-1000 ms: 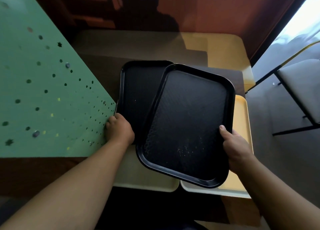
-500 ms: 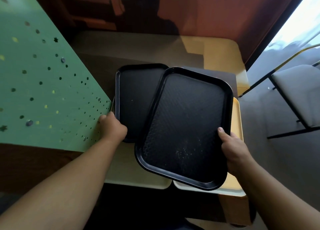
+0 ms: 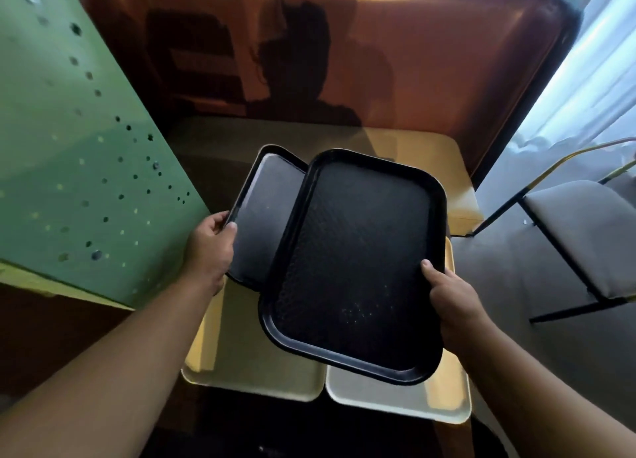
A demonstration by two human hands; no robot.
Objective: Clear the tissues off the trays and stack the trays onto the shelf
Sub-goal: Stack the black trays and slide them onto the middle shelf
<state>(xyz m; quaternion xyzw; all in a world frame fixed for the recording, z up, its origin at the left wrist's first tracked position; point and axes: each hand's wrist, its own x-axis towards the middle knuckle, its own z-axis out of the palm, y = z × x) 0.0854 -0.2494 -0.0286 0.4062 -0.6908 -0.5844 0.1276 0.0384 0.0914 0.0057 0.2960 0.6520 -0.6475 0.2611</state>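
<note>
Your left hand (image 3: 210, 251) has its grip on the left rim of a black tray (image 3: 256, 216), thumb on the upper edge and fingers curled under it, so the grip is closed around that rim. This tray is tilted, its left side raised, and its right part is hidden under the second black tray (image 3: 354, 261).

Your right hand (image 3: 451, 295) holds the second black tray at its right rim; your thumb lies on top of the rim and the other fingers are out of sight beneath, so this grip is closed on the tray too. The tray sits skewed, its near corner pointing toward you, and it overlaps the tray in your left hand. Pale specks dot its textured bottom near your right thumb.

Under both black trays you have two cream trays lying side by side on the counter (image 3: 433, 154): the left cream tray (image 3: 258, 364) and the right cream tray (image 3: 395, 399), their inner edges just beside each other. Whether the black trays touch them you cannot tell from here.

To your left stands a green perforated panel (image 3: 79, 168), dotted with small holes. Behind the counter runs a brown padded backrest (image 3: 430, 61) carrying a dark shadow. On your right a chair (image 3: 581, 237) with a grey seat and a dark frame stands on the floor, apart from the counter.
</note>
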